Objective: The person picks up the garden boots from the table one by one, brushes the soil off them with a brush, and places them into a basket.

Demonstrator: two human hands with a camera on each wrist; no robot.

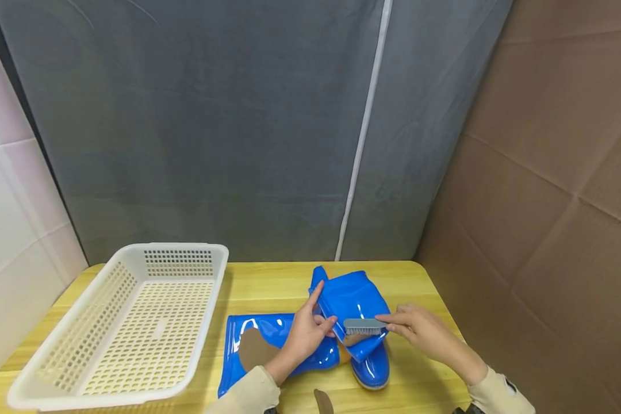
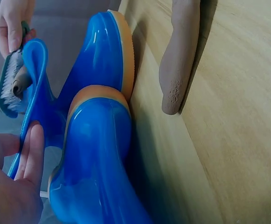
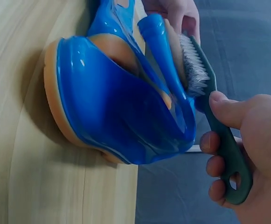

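Note:
A blue rubber rain boot (image 1: 354,293) with a tan sole lies across a second blue rain boot (image 1: 325,357) on the table. My left hand (image 1: 305,332) pinches the rim of the upper boot's shaft, thumb on one side and fingers on the other. The right hand (image 1: 425,332) grips the handle of a green scrub brush (image 3: 226,147). Its white bristles (image 3: 191,65) rest against a brown patch (image 1: 359,339) on that shaft, where a curled brown bit (image 2: 21,83) shows. Another brown patch (image 1: 256,349) covers part of the lower boot's shaft.
A white perforated plastic basket (image 1: 186,246) stands on the left of the wooden table (image 1: 414,282). Near the front edge lies a long brown piece (image 2: 180,60). A grey curtain (image 1: 212,144) hangs behind, and a brown cloth wall (image 1: 559,172) rises on the right.

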